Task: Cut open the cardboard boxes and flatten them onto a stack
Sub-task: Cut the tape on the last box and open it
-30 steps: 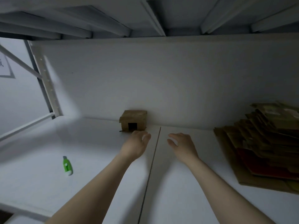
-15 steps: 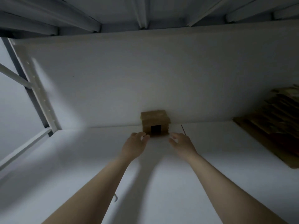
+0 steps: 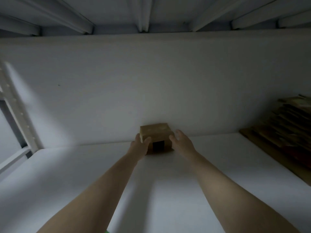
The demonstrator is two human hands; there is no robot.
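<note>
A small brown cardboard box (image 3: 155,133) with a dark square patch on its front stands on the white shelf (image 3: 168,190), against the back wall. My left hand (image 3: 139,147) holds the box's left front corner, thumb on the front face and fingers round the left side. My right hand (image 3: 180,141) lies against the box's right side with its fingers fairly straight. Flattened cardboard lies in a stack (image 3: 286,130) at the right edge of the shelf.
A sliver of the green utility knife (image 3: 107,231) shows at the bottom edge between my forearms. A perforated white shelf upright (image 3: 18,118) stands at the left. The ribbed underside of the upper shelf (image 3: 151,14) hangs close overhead.
Both hands moved forward from short of the box to its two sides; the left now holds its corner. The view shifted, so the box sits more central and nearer.
</note>
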